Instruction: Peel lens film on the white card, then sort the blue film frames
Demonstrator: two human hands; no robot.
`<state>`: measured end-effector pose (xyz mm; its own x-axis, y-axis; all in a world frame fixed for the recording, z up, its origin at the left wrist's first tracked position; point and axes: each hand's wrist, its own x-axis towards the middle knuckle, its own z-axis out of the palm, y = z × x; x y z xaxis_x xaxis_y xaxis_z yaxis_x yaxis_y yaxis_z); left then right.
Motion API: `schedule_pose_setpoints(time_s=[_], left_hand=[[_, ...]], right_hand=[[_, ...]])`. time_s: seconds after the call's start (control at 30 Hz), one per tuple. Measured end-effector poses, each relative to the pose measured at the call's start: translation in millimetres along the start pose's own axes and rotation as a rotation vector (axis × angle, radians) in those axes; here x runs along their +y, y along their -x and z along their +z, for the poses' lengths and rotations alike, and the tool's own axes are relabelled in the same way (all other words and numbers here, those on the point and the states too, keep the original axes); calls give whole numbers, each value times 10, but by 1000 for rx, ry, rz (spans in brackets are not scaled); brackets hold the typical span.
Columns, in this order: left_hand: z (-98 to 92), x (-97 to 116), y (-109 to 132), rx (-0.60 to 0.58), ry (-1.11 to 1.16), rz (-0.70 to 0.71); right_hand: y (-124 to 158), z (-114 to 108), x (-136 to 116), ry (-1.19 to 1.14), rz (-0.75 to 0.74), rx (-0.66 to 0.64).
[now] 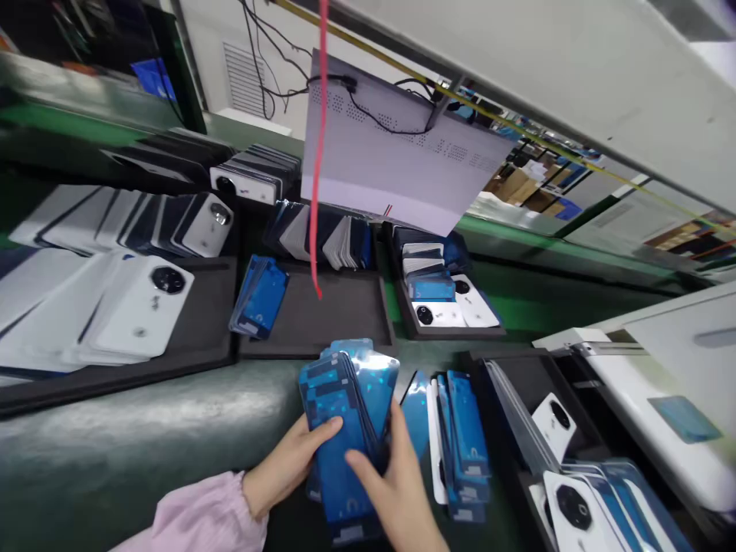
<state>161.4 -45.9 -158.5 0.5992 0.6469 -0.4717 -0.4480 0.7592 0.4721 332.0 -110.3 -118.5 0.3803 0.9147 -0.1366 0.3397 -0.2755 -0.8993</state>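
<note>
A fanned stack of blue film-covered phone back panels is held upright between my two hands, low in the middle of the view. My left hand grips its left edge, thumb lying across the front panel. On the right side, my right hand has its fingers behind the stack and its thumb over the front. Several panels spread apart at the top, one shiny piece leaning right. Close to my right hand, another row of blue-filmed panels stands on the bench, with a white one at its left side.
Black trays with white phone backs fill the left. Ahead lies a dark tray with blue panels at its left end. Another tray sits beyond it, and one with white backs stands right. A red cord hangs down ahead.
</note>
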Motion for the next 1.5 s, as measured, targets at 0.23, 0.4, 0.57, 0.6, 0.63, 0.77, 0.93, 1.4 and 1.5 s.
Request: schedule_pose_setpoints(time_s=[0.23, 0.4, 0.57, 0.6, 0.63, 0.77, 0.93, 1.4, 1.5], left_hand=[[-605, 419, 578, -257, 148, -68], [-1148, 839, 1101, -391, 182, -47], [-1584, 1029, 1457, -412, 197, 83], [-1623, 1046, 1498, -422, 207, 111], [-1644, 1060, 1530, -435, 220, 137], [-1598, 1127, 1604, -467, 271, 225], [-1528, 1174, 1657, -381, 261, 230], [-1519, 1201, 1603, 122, 28, 127], [-1513, 1219, 1583, 117, -3, 122]], right_hand=[[224, 1192, -249, -140, -21, -21], [503, 1798, -536, -184, -96, -53], [640, 2217, -870, -188, -208, -110], [642, 2265, -920, -188, -216, -111], [640, 2303, -960, -188, -219, -110], [635, 2380, -1031, -180, -196, -68], [629, 2380, -1025, -206, -138, -46], [296, 1886, -752, -493, 160, 174], [217, 1759, -703, -553, 214, 196]])
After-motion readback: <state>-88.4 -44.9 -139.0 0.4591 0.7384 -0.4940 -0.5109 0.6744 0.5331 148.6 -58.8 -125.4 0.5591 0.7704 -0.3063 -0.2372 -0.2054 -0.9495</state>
